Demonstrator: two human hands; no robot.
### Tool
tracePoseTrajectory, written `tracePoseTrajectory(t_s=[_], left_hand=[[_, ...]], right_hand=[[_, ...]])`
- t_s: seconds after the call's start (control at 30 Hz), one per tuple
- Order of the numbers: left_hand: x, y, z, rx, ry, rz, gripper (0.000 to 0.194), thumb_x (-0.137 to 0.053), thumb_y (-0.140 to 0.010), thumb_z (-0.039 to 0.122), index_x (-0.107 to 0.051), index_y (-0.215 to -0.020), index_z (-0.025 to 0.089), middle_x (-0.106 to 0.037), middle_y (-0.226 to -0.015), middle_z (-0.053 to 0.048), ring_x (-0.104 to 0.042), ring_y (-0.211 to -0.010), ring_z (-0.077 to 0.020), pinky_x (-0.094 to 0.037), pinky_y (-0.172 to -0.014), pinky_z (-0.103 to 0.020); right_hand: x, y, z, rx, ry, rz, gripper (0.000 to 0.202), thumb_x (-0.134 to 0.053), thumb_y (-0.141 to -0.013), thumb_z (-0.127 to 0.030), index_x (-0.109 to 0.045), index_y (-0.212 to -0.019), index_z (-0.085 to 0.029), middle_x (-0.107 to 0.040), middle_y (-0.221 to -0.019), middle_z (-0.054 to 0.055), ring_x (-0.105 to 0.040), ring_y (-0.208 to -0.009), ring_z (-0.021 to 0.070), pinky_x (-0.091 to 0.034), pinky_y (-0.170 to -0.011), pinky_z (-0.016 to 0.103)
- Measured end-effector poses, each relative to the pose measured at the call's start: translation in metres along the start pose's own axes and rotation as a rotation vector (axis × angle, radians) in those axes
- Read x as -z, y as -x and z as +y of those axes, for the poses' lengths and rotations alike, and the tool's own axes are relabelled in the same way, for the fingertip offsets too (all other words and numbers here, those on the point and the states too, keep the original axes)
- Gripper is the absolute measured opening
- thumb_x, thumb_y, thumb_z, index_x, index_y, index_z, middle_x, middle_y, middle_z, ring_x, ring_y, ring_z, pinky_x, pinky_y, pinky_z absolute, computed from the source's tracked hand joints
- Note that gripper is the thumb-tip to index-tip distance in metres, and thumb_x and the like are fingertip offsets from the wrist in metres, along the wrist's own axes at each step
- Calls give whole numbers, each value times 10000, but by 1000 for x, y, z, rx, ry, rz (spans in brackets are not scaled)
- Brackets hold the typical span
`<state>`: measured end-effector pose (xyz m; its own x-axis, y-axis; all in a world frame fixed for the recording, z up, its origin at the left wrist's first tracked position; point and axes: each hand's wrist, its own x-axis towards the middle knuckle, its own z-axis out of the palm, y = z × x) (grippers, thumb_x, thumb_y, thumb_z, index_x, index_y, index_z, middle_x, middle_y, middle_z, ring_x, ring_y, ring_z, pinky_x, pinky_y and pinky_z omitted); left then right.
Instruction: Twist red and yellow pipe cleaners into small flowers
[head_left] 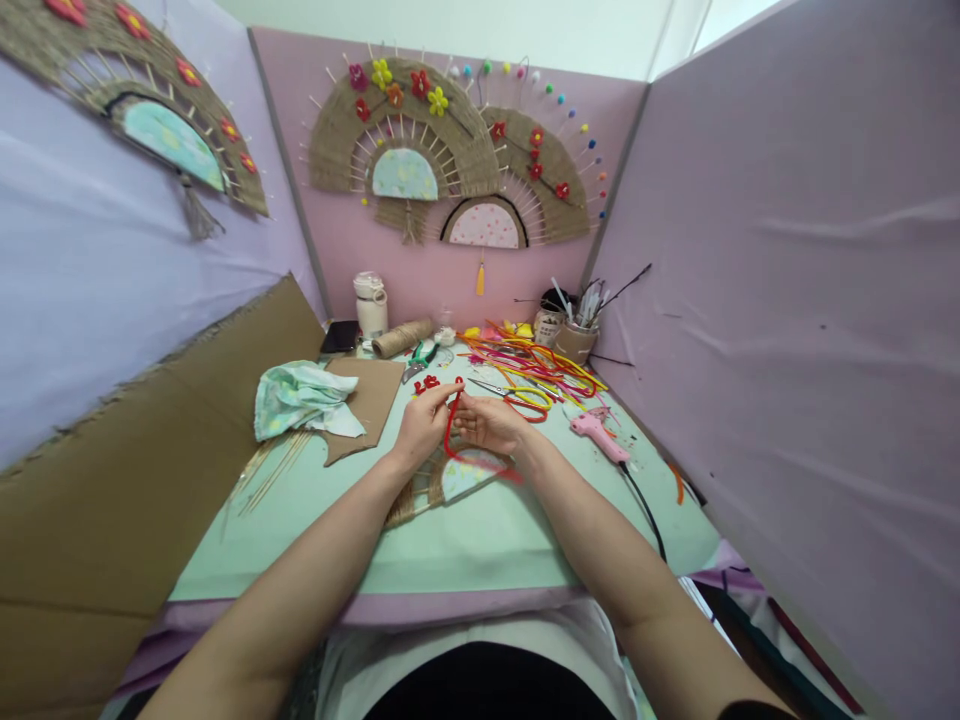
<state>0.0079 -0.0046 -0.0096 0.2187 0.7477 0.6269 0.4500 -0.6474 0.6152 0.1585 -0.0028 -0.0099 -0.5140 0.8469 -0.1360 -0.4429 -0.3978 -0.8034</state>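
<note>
Both hands meet above the middle of the table, working on a red pipe cleaner. Its top end is bent into a small loop, pinched between the fingertips of my left hand and my right hand. The long tail hangs down and bends off to the right, blurred by motion. Beneath the hands lies a twine-wrapped fan with a pale floral half-circle, partly hidden by my wrists. Just beyond my left hand sit small red twisted pieces. Scissors with yellow and red handles lie past my right hand.
Colourful pipe cleaners spread over the back right, near a cup of sticks. A pink glue gun with a black cord lies right. At left are floral cloth, cardboard and thin sticks. A bottle and twine roll stand behind.
</note>
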Motion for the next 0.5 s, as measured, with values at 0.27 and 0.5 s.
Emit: tracePoseTrajectory(t_s=[0.27,0.5], left_hand=[[-5,-1,0,156,325,57,295,-468,-765,141,-617,-1017,171,-669,-1039,-67,-604,-1006,-172,-445,-936,-355],[-8,-7,-5,484,761,83,340,-671,-675,365,-630,-939,155,-662,-994,-80,-611,-909,-185,-491,-781,-316]], right_hand=[[-2,0,0,128,55,54,224,-763,-635,-247,-588,-725,-142,-591,-606,-35,-501,-498,47,-399,-497,172],[-5,2,2,90,141,68,261,-781,-596,-286,-611,-720,-130,-596,-611,-16,-479,-492,42,-340,-448,158]])
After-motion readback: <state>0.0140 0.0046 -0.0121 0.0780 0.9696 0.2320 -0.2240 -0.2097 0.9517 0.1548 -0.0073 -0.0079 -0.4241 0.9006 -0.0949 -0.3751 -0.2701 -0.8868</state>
